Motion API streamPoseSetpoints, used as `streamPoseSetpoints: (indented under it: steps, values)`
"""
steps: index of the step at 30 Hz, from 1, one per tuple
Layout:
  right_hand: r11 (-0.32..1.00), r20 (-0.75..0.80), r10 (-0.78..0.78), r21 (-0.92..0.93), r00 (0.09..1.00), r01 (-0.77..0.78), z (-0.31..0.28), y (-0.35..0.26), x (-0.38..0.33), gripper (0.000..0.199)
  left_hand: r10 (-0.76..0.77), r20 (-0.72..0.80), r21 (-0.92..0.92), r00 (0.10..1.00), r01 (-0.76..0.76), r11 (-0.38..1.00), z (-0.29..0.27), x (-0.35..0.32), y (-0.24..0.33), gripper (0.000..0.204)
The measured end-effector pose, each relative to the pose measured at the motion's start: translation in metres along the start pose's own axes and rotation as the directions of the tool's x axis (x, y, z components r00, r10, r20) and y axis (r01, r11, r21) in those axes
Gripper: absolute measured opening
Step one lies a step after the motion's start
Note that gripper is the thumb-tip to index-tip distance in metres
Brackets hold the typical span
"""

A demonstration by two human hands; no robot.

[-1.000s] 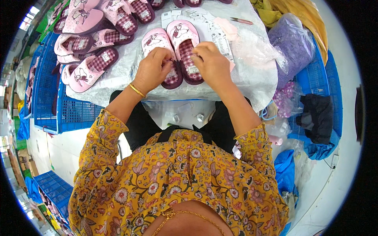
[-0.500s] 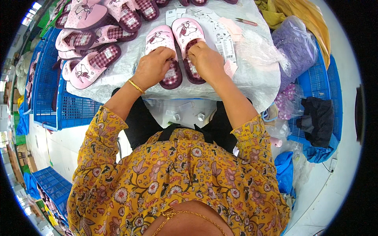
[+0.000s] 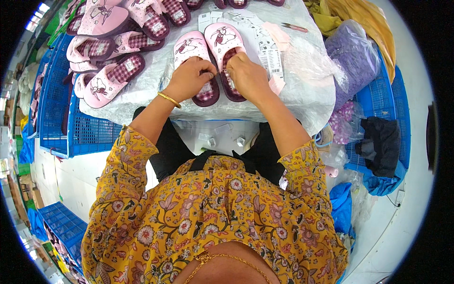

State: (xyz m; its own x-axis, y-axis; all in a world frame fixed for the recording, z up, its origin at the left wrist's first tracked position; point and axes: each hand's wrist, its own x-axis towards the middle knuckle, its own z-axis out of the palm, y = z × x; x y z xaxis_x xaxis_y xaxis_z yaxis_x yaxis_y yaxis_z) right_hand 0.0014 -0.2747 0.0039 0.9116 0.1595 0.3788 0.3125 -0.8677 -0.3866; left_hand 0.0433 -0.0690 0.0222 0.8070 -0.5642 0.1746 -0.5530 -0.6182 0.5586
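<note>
Two pink slippers with dark plaid insoles and a printed animal figure lie side by side on the table, toes pointing away from me. Over the opening of the left slipper is my left hand, its fingers curled and thumb close to the forefinger. Whether anything small is between those fingertips is hidden. My right hand is closed at the opening of the right slipper, fingertips reaching in over its insole and upper edge. Both heels rest on the table near me.
More pink slippers are piled at the left. Printed sheets, pink scraps and a small pointed tool lie to the right. Blue crates flank the plastic-covered table; a bagged purple bundle stands at the right.
My left hand has shifted slightly right, toward the gap between the slippers, and its thumb now shows. My right hand stays at the right slipper, with little movement.
</note>
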Motion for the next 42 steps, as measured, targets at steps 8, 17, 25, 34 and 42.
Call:
streamPoseSetpoints:
  steps: [8,17,25,34,42]
  values:
    - [1.000,-0.020,-0.006,-0.020,1.000,0.005,0.009,0.001,0.000,0.007,0.061,-0.201,0.161,0.978,-0.029,0.987,0.011,0.007,0.012,0.020]
    - [0.966,-0.182,0.162,0.228,0.970,-0.118,0.001,0.011,-0.004,0.009,0.190,-0.139,0.167,0.972,-0.166,0.972,-0.003,-0.003,0.011,0.029]
    - [0.980,-0.100,-0.027,0.194,0.995,0.046,0.003,0.016,0.000,0.010,0.208,-0.009,0.434,0.978,-0.183,0.882,-0.002,0.028,0.036,0.016]
    - [0.966,-0.301,0.106,0.258,0.948,-0.027,-0.018,0.015,-0.009,0.009,0.042,0.019,0.349,0.999,-0.046,0.936,-0.002,0.026,0.034,0.023]
    - [0.997,-0.145,0.004,0.073,0.989,0.007,-0.006,0.031,-0.020,0.009,0.075,0.041,0.377,0.996,-0.085,0.922,0.002,0.029,0.028,0.026]
